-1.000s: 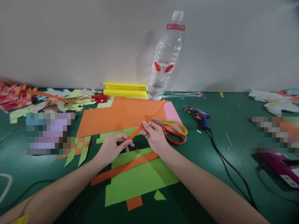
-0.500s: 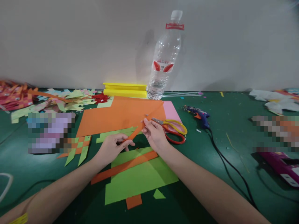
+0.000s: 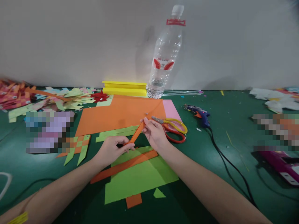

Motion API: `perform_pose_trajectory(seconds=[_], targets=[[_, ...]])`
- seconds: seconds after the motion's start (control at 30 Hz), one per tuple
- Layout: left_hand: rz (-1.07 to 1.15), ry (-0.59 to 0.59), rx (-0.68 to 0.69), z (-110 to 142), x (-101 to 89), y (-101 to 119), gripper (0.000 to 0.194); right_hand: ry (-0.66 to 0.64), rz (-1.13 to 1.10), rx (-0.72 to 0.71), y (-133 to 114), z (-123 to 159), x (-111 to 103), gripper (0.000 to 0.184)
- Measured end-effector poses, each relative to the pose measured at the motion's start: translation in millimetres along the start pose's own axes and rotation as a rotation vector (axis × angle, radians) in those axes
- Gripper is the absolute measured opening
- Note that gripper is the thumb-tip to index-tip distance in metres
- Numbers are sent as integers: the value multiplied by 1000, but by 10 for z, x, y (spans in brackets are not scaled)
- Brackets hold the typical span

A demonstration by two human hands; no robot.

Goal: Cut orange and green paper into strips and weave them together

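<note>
Left hand (image 3: 113,147) and right hand (image 3: 153,133) are angling inward, fingertips pinching, each grip closed on a skinny orange paper strip (image 3: 137,133) that's slanting just left of the scissors (image 3: 163,121).

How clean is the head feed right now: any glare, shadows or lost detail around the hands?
Head view: soft glare on the green table at left; small highlights on the bottle; blocky pixelation hides detail at left and far right; the orange strip shows clearly between both hands, but its far end blends into the orange sheet.
</note>
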State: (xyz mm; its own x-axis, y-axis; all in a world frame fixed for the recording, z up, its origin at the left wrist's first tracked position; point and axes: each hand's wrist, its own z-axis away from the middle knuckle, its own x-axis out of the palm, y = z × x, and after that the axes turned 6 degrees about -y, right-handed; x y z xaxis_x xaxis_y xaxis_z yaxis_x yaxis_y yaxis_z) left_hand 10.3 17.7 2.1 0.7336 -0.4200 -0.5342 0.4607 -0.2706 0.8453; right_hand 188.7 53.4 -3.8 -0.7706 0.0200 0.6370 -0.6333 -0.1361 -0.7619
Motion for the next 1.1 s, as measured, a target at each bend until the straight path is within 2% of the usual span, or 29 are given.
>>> perform_pose_trajectory(seconds=[0.43,0.73,0.9,1.1], targets=[[28,-29,20,12,24,-29,36,-52,26,13,-9,21,-4,29],[-34,-69,160,40,-15,8,41,-67,43,-8,0,12,-3,36],[-26,-76,238,58,-18,4,40,-73,55,-16,1,20,-5,33],[-74,-81,469,51,4,4,41,-92,54,18,-1,36,16,32]])
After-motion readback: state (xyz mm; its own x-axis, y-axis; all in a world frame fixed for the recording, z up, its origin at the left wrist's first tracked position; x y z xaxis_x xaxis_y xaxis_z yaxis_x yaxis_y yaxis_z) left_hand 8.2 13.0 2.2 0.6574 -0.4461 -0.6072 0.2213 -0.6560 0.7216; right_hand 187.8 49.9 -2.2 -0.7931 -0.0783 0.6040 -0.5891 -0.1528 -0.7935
